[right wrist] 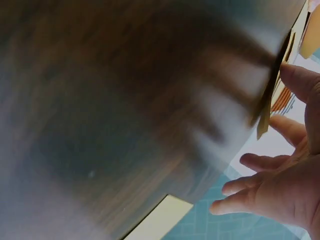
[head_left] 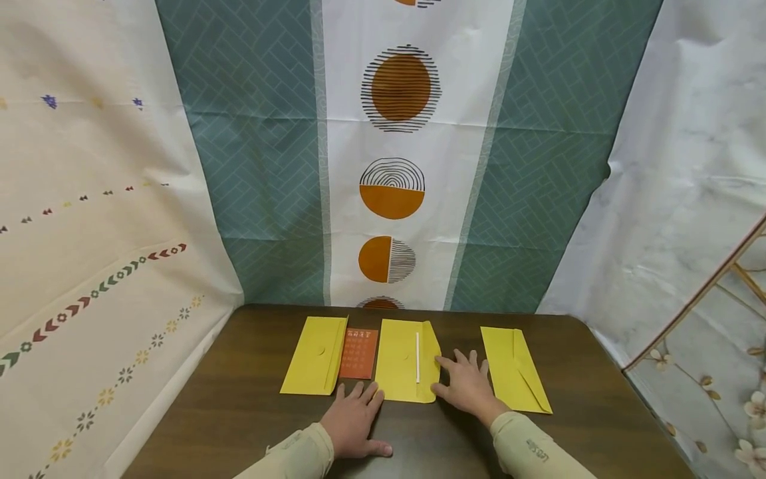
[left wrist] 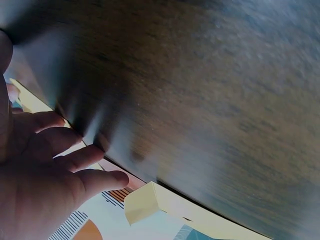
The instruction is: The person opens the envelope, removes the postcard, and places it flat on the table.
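Observation:
A yellow envelope [head_left: 396, 359] lies in the middle of the table, its flap opened out to the right with a white strip [head_left: 417, 358] along it. My left hand [head_left: 353, 422] rests with spread fingers at its lower left corner, the index fingertip touching it. Just beyond those fingertips is a red card [head_left: 360, 352] with pale printing, partly under a second yellow envelope [head_left: 312, 356] on the left. My right hand [head_left: 469, 384] touches the middle envelope's flap [right wrist: 265, 117] edge with thumb and index finger. Its other fingers stay extended and hold nothing.
A third yellow envelope [head_left: 516, 369], flap folded over, lies to the right of my right hand. The dark wooden table [head_left: 239, 426] ends at a patterned curtain [head_left: 263, 199] behind. Light cloth [head_left: 90, 266] hangs at the left, and floral cloth [head_left: 688, 279] at the right.

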`<state>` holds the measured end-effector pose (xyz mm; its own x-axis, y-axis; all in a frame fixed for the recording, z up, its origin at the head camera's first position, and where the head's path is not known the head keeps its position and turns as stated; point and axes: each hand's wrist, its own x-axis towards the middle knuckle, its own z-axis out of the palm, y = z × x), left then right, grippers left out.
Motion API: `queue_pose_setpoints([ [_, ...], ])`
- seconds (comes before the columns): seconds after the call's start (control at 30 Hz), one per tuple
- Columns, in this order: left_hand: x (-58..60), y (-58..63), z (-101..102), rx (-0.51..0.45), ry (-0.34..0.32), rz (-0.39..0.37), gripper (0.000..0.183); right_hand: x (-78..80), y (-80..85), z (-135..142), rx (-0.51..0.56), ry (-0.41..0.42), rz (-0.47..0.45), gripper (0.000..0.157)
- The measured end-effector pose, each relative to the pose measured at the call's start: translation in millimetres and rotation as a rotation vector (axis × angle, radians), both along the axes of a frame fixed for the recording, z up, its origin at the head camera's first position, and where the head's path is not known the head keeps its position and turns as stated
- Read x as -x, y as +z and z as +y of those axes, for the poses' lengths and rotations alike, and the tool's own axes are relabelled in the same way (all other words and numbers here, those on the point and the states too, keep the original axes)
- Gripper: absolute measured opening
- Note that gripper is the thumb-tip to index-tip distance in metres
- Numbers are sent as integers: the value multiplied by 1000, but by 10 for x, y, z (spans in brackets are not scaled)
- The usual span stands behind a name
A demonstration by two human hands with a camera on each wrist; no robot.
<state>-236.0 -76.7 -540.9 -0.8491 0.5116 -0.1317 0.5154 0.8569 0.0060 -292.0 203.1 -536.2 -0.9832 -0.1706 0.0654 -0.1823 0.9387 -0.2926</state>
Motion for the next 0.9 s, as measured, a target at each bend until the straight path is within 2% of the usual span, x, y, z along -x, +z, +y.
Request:
queue_pose_setpoints([
  [0.13,-15,14,10,-17,4,-3,106,5,19,60,-28,25,-28,68],
  [0.3,-17,41,28,-56,19,-29,105,32,44,112,-23,50,-108,73],
  [0.47,13,36,121,-110,92,-34,97,58,61,119,-3,61,-153,78],
  [0.67,55,55,392,-197,184,91,79,75,64,113,5,64,-162,79],
  [0.9,181,84,765,-287,285,254,73,86,80,130,-17,47,-177,79],
])
